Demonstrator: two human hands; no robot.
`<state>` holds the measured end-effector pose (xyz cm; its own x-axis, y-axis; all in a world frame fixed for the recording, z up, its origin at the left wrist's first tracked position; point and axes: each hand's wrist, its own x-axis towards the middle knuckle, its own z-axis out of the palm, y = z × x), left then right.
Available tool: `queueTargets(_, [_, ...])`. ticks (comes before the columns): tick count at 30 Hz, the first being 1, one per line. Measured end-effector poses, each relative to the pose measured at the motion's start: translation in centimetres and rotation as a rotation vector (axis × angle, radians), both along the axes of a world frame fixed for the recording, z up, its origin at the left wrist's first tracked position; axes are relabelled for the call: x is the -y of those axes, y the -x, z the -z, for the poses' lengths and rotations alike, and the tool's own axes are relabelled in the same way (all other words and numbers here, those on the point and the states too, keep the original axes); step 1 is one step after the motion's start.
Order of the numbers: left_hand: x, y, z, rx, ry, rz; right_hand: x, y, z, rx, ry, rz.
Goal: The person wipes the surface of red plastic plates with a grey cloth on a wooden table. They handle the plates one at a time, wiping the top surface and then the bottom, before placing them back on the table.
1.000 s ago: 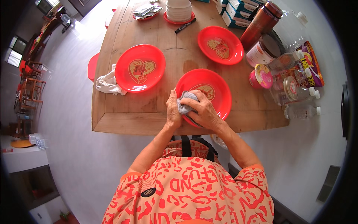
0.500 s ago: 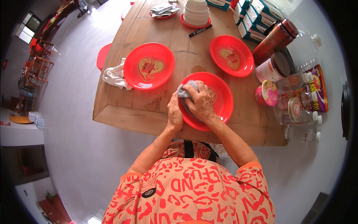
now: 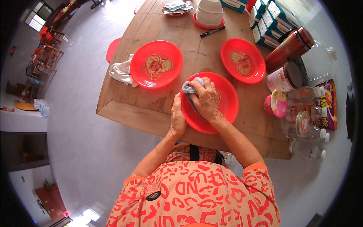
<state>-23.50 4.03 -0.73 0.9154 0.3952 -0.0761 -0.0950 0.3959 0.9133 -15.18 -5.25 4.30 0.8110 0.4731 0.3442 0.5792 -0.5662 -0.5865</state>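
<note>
A round red plate [image 3: 228, 102] with a gold design lies at the table's near edge, in front of me. My left hand [image 3: 178, 118] grips its left rim from the side. Bunched under the curled fingers of my right hand [image 3: 207, 101] is a grey cloth [image 3: 192, 87], pressed on the plate's upper left rim. A dark edge of the cloth hangs below that hand. Two more red plates lie farther off: one with a heart design [image 3: 172, 75] to the left, another [image 3: 255, 62] to the right.
Beside the left plate lies a crumpled white cloth [image 3: 121, 73]. Stacked white bowls [image 3: 210, 15], a black marker [image 3: 212, 31] and a dish of silver packets [image 3: 177, 6] are at the back. Along the right stand boxes [image 3: 270, 28], a copper thermos [image 3: 289, 49], a tin [image 3: 280, 78] and several bottles [image 3: 308, 130].
The whole view has shifted a little, with the tabletop things appearing farther right. My right hand and the cloth have slid slightly up along the plate's rim. My left hand keeps its grip.
</note>
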Motion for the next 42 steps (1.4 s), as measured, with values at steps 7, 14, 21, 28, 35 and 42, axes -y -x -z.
queueTargets(7, [-1.1, -0.2, -1.4, -0.054, 0.333, 0.132, 2.4, -0.5, 0.8, 0.097, -0.198, -0.313])
queueTargets(14, [-1.8, 1.3, -1.8, -0.126, 0.367, 0.276, 2.7, 1.6, -0.3, -0.076, -0.201, -0.490])
queueTargets(21, [-0.3, 1.2, 0.0, -0.121, -0.140, -0.002, 0.0, 1.7, -0.5, -0.012, -0.196, -0.004])
queueTargets(28, [-0.2, 1.1, -0.8, 0.030, -0.088, 0.092, -0.4, 0.8, -0.2, -0.001, -0.163, 0.267])
queueTargets(35, [-0.8, 1.7, 1.0, 0.023, -0.013, 0.108, -0.5, 2.2, 0.1, -0.064, -0.340, -0.162])
queueTargets(42, [-0.6, 2.2, -0.9, 0.010, -0.236, 0.066, -1.3, 0.3, -0.9, 0.119, -0.124, 0.288])
